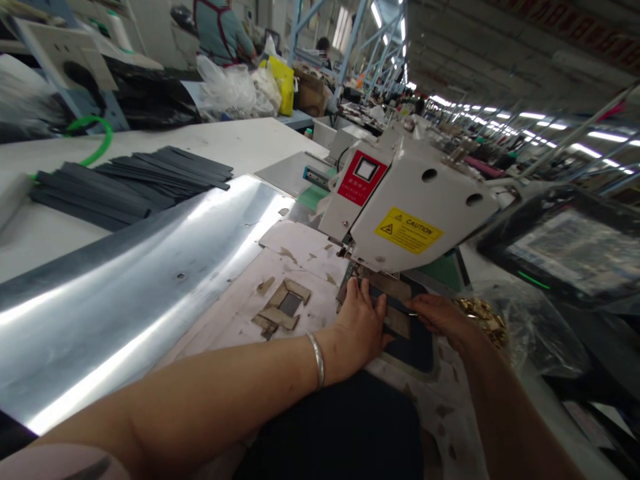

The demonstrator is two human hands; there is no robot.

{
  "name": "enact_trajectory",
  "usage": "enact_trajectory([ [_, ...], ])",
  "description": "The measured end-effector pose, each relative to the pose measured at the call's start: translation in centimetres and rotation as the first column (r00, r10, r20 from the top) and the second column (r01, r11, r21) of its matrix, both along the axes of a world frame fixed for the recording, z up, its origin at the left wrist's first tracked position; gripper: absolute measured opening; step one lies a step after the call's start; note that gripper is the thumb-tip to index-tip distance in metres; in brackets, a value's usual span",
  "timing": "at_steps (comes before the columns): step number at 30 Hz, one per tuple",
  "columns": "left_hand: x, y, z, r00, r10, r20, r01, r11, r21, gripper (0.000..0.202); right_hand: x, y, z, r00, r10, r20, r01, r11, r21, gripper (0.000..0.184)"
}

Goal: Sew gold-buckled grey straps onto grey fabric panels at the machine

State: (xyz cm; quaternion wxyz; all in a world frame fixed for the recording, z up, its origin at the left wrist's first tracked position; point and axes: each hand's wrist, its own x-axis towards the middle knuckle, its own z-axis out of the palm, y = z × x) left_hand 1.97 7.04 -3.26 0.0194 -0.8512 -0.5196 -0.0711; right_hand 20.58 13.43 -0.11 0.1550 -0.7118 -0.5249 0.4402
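My left hand point(357, 327), a silver bangle at its wrist, lies with fingers stretched out on dark blue material beneath the white head of a sewing machine point(400, 200). My right hand point(440, 317) is closed, thumb and fingers pinching the end of a narrow dark strip point(393, 303) that runs toward my left fingers. A small gold-coloured glint shows at those fingertips. Under both hands is a dark blue panel point(413, 350) with tan patches, set in a pale template. Another dark piece point(340, 427) lies nearest me. The needle area is partly hidden.
Dark strips point(135, 180) lie in a pile on the white table at left, beside a shiny metal sheet point(150, 287). A plastic bag with gold metal pieces point(483, 317) sits right of my right hand, below a blurred screen point(580, 247). A person point(220, 33) stands at the back.
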Motion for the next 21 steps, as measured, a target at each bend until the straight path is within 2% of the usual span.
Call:
enact_trajectory([
  [6, 0.2, 0.9, -0.3, 0.999, 0.029, 0.018, -0.029, 0.999, 0.018, 0.079, -0.2, -0.4, -0.1, 1.0, 0.006, 0.027, -0.008, 0.998, 0.056, 0.031],
  [10, -0.3, 1.1, -0.8, 0.997, -0.001, 0.076, -0.001, 1.0, 0.03, 0.074, -0.2, -0.8, -0.3, 1.0, -0.008, -0.002, 0.008, 0.997, 0.074, 0.029],
  [16, -2.2, 2.1, -1.2, 0.971, -0.185, 0.148, 0.183, 0.983, 0.03, 0.058, -0.2, -1.2, -0.3, 0.994, -0.101, -0.049, 0.104, 0.992, 0.07, 0.022],
  [21, -2.3, 2.9, -1.2, 0.96, -0.239, 0.148, 0.24, 0.971, 0.014, 0.057, 0.1, -1.5, 0.2, 0.996, -0.083, 0.011, 0.083, 0.995, 0.058, 0.024],
])
